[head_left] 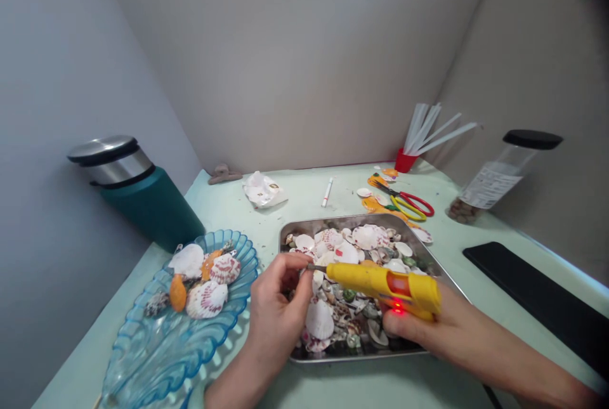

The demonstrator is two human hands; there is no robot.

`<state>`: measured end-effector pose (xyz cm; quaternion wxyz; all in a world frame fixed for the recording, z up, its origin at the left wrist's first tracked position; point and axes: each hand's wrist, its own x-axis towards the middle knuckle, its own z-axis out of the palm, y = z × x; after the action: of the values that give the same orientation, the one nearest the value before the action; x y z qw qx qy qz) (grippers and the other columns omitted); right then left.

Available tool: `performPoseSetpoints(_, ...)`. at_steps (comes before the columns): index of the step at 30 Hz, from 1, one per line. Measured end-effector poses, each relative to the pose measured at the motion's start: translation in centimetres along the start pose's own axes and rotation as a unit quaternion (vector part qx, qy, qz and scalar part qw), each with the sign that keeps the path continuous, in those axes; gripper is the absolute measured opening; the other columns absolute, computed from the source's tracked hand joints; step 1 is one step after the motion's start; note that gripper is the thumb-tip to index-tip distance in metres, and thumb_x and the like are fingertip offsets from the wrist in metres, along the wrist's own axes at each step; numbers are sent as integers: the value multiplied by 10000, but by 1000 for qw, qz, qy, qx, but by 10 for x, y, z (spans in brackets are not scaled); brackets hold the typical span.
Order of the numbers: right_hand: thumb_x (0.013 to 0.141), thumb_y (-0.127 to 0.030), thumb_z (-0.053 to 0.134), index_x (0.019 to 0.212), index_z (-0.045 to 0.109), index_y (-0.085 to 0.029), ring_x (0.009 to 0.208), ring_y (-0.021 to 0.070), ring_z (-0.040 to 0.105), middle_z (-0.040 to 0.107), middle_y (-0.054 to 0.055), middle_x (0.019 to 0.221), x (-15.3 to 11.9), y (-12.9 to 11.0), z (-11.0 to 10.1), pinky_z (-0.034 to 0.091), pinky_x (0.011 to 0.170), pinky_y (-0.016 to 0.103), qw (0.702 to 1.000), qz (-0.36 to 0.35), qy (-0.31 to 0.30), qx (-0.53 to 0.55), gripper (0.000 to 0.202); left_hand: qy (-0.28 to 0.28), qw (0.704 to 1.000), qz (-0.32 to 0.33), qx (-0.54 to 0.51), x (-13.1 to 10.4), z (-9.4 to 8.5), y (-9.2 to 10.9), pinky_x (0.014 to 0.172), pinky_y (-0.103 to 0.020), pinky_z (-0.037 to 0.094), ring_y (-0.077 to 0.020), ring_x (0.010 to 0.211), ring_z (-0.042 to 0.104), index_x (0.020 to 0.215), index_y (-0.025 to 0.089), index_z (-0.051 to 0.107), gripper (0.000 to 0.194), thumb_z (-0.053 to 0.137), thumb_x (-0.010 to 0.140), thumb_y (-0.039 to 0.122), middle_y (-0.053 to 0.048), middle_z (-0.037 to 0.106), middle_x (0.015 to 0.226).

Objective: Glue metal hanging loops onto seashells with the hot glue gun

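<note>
Pale green table (304, 196); metal tray (356, 358) of shells (320, 320) sits central, within reach. Right hand (428, 326) wraps yellow glue gun (366, 278), nozzle aimed at left hand (273, 304), fingertips pinched, likely steadying something too small to identify.

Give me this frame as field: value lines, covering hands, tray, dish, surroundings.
left_hand: left hand, fingertips at the nozzle; anything pinched is too small to tell
right_hand: right hand, gripping yellow glue gun
gun_light: red, lit
tray: metal tray, holds mixed shells
dish: blue dish, a few shells at its far end
back_left: teal bottle
back_center: crumpled wrapper, white marker
back_right: scissors, red cup of white sticks
right: clear jar, black lid
</note>
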<state>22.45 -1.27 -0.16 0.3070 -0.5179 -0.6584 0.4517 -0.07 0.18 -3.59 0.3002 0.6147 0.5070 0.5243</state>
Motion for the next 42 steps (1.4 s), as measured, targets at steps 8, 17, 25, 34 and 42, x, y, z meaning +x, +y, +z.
performPoseSetpoints(8, 742, -469, 695, 1008, 726, -274, 863, 296, 668, 731, 19, 709, 0, 5, -2, 527, 867, 378, 1000, -4, 26, -3, 331, 4, 1000, -2, 0, -1, 2, 0, 589, -246, 524, -143, 713, 631, 848, 197, 575, 26, 566, 840, 174, -50, 668, 960)
performPoseSetpoints(17, 728, -490, 704, 993, 728, -246, 836, 287, 671, 729, 17, 704, -1, 0, -1, 518, 878, 378, 1000, 5, 12, -17, 361, -1, 1000, 5, 10, 0, 0, 2, 595, -246, 526, -151, 741, 637, 847, 197, 584, 34, 565, 838, 171, -57, 671, 964)
performPoseSetpoints(25, 733, -472, 701, 1015, 725, -264, 861, 300, 671, 727, 10, 696, -1, 2, -2, 529, 855, 386, 1000, 7, 25, -10, 351, 1, 1000, 4, 1, -1, 1, -1, 597, -232, 524, -146, 731, 642, 851, 195, 593, 41, 573, 827, 169, -52, 681, 960)
performPoseSetpoints(34, 722, -445, 703, 996, 735, -268, 890, 304, 665, 749, 16, 809, -2, -2, 1, 535, 831, 379, 999, 20, 29, -8, 328, -5, 1000, 11, 4, -1, 0, 1, 597, -247, 525, -144, 723, 632, 848, 199, 580, 46, 561, 836, 159, -53, 665, 970)
performPoseSetpoints(42, 734, -449, 699, 967, 736, -266, 902, 301, 663, 740, 13, 746, -2, 2, 0, 519, 874, 379, 999, 11, 34, -11, 297, -1, 1000, 6, 2, -1, 0, 1, 589, -242, 516, -137, 694, 622, 848, 205, 585, 55, 563, 830, 157, -42, 670, 962)
